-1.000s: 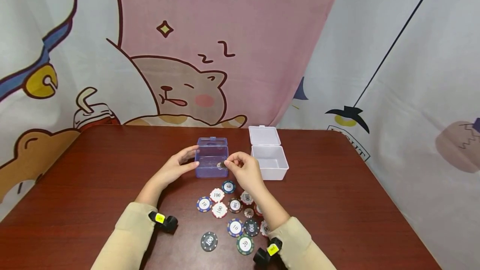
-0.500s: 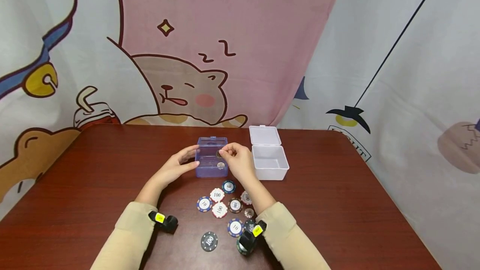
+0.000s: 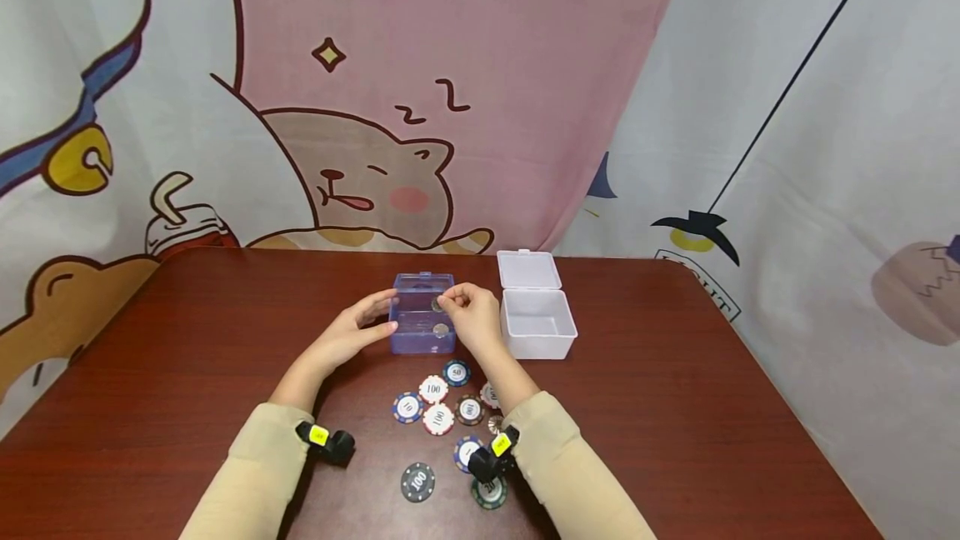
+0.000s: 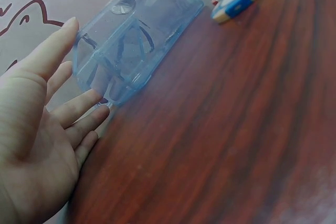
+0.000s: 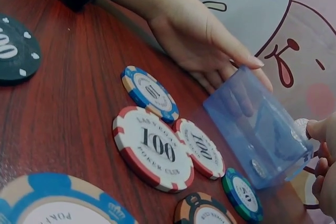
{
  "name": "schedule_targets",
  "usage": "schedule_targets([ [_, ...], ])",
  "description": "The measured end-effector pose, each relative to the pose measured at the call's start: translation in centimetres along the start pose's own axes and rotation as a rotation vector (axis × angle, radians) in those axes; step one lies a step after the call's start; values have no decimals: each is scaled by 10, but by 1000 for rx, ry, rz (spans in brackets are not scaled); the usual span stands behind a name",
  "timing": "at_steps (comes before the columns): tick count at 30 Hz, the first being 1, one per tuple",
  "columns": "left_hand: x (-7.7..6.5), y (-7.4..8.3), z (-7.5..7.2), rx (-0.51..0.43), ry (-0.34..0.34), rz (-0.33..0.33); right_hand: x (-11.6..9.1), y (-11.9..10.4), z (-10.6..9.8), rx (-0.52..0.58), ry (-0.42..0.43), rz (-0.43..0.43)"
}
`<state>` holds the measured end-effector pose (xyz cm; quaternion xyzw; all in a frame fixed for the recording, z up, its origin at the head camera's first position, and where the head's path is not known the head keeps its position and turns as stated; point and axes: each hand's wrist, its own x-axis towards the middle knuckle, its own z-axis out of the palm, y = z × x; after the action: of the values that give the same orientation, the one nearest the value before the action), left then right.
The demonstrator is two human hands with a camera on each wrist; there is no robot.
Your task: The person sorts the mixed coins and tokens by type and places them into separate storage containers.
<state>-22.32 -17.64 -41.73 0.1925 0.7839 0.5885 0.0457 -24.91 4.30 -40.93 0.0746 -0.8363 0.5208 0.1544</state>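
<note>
A translucent blue plastic box [image 3: 422, 342] stands on the table with its lid up. My left hand [image 3: 352, 332] rests against its left end, with the thumb [image 4: 65, 35] at the upper edge and fairly straight fingers along the end wall. Inside the box's right part lies a silver coin [image 3: 441, 330], which shows through the wall in both wrist views. My right hand [image 3: 475, 315] is over the box's right side and pinches another coin [image 5: 300, 128] between thumb and fingertips. Part of that coin is hidden by the fingers.
A white box [image 3: 542, 347] with its lid up stands right of the blue one. In front lie several poker chips: red-edged white chips [image 3: 438, 419], a blue chip [image 3: 407, 407], a black chip [image 3: 417, 482] and a green chip [image 3: 490, 492]. A coin [image 3: 495, 424] lies by the right forearm.
My right hand has moved from the box's front right corner toward its far right side, holding a coin. One coin now lies apart inside the box. The left hand stays in place.
</note>
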Motion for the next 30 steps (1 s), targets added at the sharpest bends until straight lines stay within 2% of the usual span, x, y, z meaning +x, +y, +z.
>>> schedule_targets([
  [10, 1, 6, 1, 20, 1, -46, 3, 10, 5, -24, 5, -1],
  [20, -1, 6, 1, 0, -9, -32, 2, 16, 6, -4, 3, 22],
  [24, 1, 2, 1, -9, -12, -14, 1, 16, 4, 2, -6, 23],
  [30, 8, -23, 0, -12, 2, -11, -1, 12, 1, 17, -34, 16],
])
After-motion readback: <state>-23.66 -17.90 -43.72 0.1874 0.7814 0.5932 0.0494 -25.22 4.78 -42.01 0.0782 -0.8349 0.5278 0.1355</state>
